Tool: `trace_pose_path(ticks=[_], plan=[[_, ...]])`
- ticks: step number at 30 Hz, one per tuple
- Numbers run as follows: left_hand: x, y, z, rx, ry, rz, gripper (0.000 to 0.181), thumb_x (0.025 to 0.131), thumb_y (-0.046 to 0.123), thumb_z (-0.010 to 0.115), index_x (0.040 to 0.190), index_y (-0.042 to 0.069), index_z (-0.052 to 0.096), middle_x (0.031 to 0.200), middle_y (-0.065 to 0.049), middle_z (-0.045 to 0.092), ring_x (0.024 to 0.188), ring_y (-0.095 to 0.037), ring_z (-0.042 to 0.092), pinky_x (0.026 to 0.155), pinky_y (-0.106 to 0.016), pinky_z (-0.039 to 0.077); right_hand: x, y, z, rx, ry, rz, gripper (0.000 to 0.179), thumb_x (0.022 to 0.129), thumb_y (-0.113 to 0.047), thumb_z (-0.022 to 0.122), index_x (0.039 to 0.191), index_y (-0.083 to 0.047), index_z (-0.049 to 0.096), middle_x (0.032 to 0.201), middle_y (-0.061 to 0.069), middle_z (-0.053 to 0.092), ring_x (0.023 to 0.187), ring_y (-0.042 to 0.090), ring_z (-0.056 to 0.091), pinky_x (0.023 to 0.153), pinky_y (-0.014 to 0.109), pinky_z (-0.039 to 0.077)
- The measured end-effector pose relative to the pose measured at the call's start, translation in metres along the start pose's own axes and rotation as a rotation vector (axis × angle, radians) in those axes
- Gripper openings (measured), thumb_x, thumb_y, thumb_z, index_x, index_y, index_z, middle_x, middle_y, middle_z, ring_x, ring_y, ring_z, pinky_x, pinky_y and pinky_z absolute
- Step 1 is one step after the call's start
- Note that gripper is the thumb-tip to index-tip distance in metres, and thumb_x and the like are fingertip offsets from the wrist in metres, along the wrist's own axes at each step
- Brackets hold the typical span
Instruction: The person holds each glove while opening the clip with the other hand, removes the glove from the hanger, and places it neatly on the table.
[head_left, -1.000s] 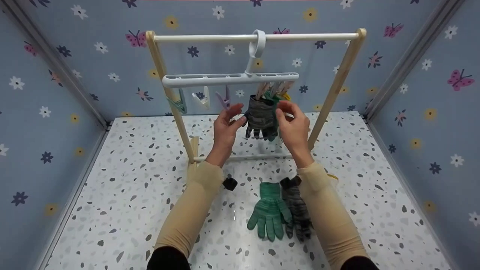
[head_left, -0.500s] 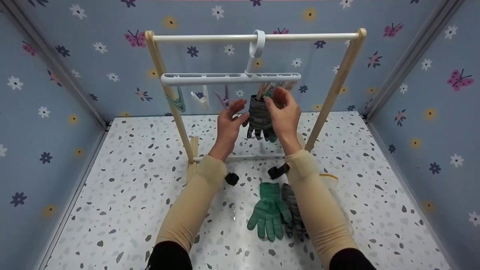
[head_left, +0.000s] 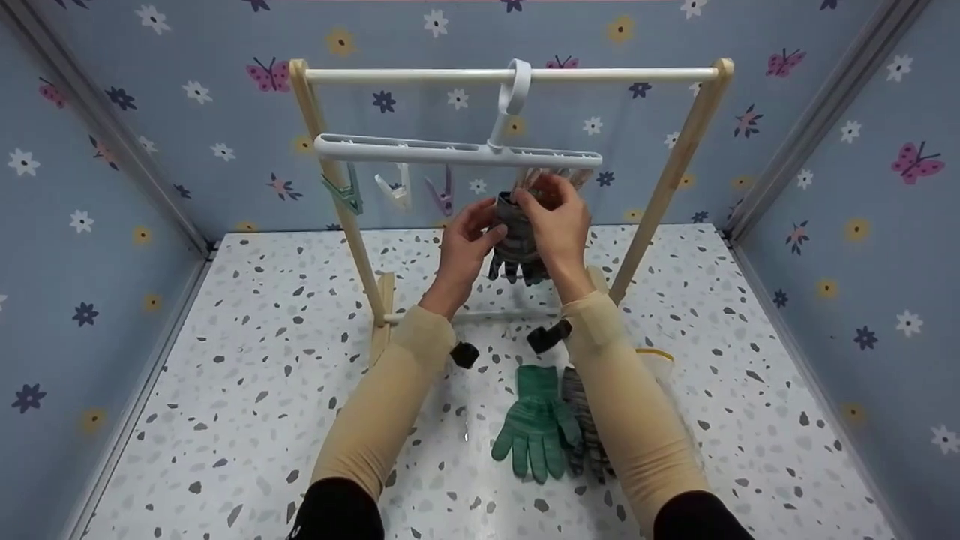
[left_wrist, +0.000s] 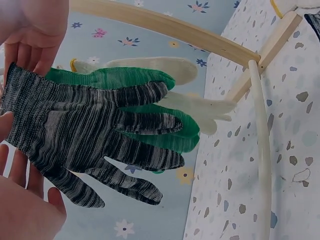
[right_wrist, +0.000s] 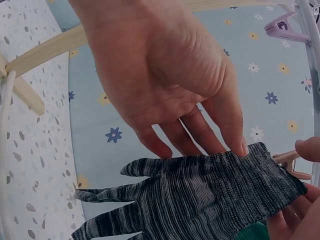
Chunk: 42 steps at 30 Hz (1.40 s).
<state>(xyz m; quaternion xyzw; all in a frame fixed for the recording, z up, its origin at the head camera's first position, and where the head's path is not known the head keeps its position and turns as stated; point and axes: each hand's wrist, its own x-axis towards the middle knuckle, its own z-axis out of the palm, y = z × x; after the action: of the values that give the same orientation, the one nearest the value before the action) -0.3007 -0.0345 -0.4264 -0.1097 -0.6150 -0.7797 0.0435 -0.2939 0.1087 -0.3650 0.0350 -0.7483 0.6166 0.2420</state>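
A dark striped knit glove (head_left: 516,229) hangs cuff-up, fingers down, under the right half of a white hanger (head_left: 420,153). My left hand (head_left: 459,251) holds its left edge, thumb in front and fingers reaching behind. At the top of the cuff my right hand (head_left: 559,225) grips, its thumb beside a wooden clothespin (right_wrist: 286,157) in the right wrist view. Behind this glove hang a green glove (left_wrist: 160,75) and white gloves (left_wrist: 187,70), seen in the left wrist view. The right hand hides most of the pegs there in the head view.
The hanger hooks over the white rail (head_left: 615,74) of a wooden rack (head_left: 675,172). Green (head_left: 346,193), white (head_left: 396,191) and lavender (head_left: 441,196) clothespins dangle at left. On the speckled surface lie a green glove (head_left: 536,427), a striped glove (head_left: 585,412) and a white yellow-hemmed item (head_left: 656,356).
My right hand has moved left and up from beside the glove to its cuff. My left hand has come in onto the glove's edge. The hanger has turned slightly, its left end higher in view.
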Motion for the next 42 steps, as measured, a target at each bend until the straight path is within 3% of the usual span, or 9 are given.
trace_pose_path(ticks=[5, 12, 19, 23, 25, 28, 30, 32, 42], plan=[[-0.001, -0.001, -0.001, 0.033, 0.027, -0.009, 0.042, 0.092, 0.018, 0.073, 0.133, 0.015, 0.062, 0.123, -0.002, 0.066, 0.111, -0.018, 0.062, 0.083, -0.032, 0.050, 0.002, -0.001, 0.002, 0.032, 0.011, 0.009, 0.039, 0.086, -0.024, 0.080, 0.118, -0.005, 0.068, 0.107, 0.006, 0.070, 0.097, 0.016, 0.065, 0.084, 0.029, 0.051], [-0.001, -0.002, 0.003, 0.008, 0.049, -0.006, 0.037, 0.091, 0.015, 0.074, 0.127, 0.010, 0.066, 0.119, -0.007, 0.067, 0.109, -0.021, 0.063, 0.090, -0.034, 0.052, 0.004, -0.003, 0.003, 0.033, 0.031, 0.024, 0.036, 0.087, -0.029, 0.080, 0.113, -0.007, 0.068, 0.104, 0.004, 0.071, 0.094, 0.015, 0.065, 0.081, 0.029, 0.051], [-0.002, 0.002, 0.005, 0.040, 0.076, -0.023, 0.032, 0.091, 0.016, 0.075, 0.122, 0.009, 0.069, 0.113, -0.007, 0.068, 0.106, -0.020, 0.063, 0.088, -0.033, 0.052, 0.006, -0.008, 0.004, 0.061, 0.041, 0.048, 0.032, 0.085, -0.025, 0.082, 0.107, -0.005, 0.069, 0.100, 0.006, 0.071, 0.091, 0.017, 0.065, 0.079, 0.028, 0.050], [-0.002, 0.003, 0.004, 0.051, 0.074, -0.027, 0.029, 0.091, 0.018, 0.075, 0.119, 0.010, 0.071, 0.109, -0.007, 0.069, 0.100, -0.020, 0.064, 0.081, -0.031, 0.052, 0.006, -0.008, 0.004, 0.082, 0.042, 0.064, 0.029, 0.084, -0.023, 0.082, 0.104, -0.006, 0.070, 0.099, 0.006, 0.071, 0.091, 0.017, 0.065, 0.078, 0.028, 0.050], [-0.003, 0.003, 0.004, 0.052, 0.063, -0.030, 0.028, 0.091, 0.020, 0.075, 0.117, 0.010, 0.071, 0.107, -0.007, 0.069, 0.086, -0.020, 0.063, 0.066, -0.030, 0.050, 0.005, -0.006, 0.004, 0.091, 0.046, 0.056, 0.029, 0.085, -0.023, 0.082, 0.104, -0.005, 0.070, 0.098, 0.007, 0.070, 0.090, 0.017, 0.065, 0.078, 0.028, 0.050], [-0.004, 0.003, 0.004, 0.063, 0.054, -0.031, 0.028, 0.091, 0.022, 0.075, 0.116, 0.010, 0.072, 0.105, -0.007, 0.069, 0.083, -0.019, 0.062, 0.064, -0.030, 0.048, 0.005, -0.005, 0.003, 0.099, 0.049, 0.045, 0.028, 0.085, -0.023, 0.082, 0.104, -0.005, 0.071, 0.098, 0.007, 0.070, 0.089, 0.017, 0.065, 0.077, 0.027, 0.050], [-0.005, 0.003, 0.003, 0.054, 0.050, -0.037, 0.028, 0.091, 0.023, 0.076, 0.116, 0.009, 0.072, 0.105, -0.008, 0.069, 0.083, -0.020, 0.062, 0.065, -0.031, 0.049, 0.004, -0.005, 0.002, 0.098, 0.045, 0.034, 0.028, 0.086, -0.023, 0.081, 0.105, -0.005, 0.071, 0.098, 0.007, 0.070, 0.089, 0.018, 0.064, 0.076, 0.027, 0.050], [-0.005, 0.002, 0.003, 0.043, 0.053, -0.035, 0.028, 0.090, 0.021, 0.076, 0.114, 0.008, 0.072, 0.106, -0.008, 0.069, 0.094, -0.021, 0.064, 0.077, -0.031, 0.052, 0.004, -0.006, 0.002, 0.097, 0.039, 0.039, 0.027, 0.086, -0.023, 0.081, 0.105, -0.006, 0.071, 0.098, 0.006, 0.070, 0.089, 0.018, 0.064, 0.075, 0.027, 0.050], [-0.010, 0.000, 0.006, 0.014, 0.068, -0.067, 0.024, 0.090, 0.018, 0.077, 0.111, 0.008, 0.073, 0.104, -0.009, 0.069, 0.093, -0.022, 0.064, 0.079, -0.033, 0.053, 0.003, -0.007, 0.000, 0.121, 0.052, 0.047, 0.023, 0.086, -0.018, 0.081, 0.101, -0.006, 0.070, 0.097, 0.008, 0.068, 0.088, 0.020, 0.062, 0.073, 0.028, 0.050]])
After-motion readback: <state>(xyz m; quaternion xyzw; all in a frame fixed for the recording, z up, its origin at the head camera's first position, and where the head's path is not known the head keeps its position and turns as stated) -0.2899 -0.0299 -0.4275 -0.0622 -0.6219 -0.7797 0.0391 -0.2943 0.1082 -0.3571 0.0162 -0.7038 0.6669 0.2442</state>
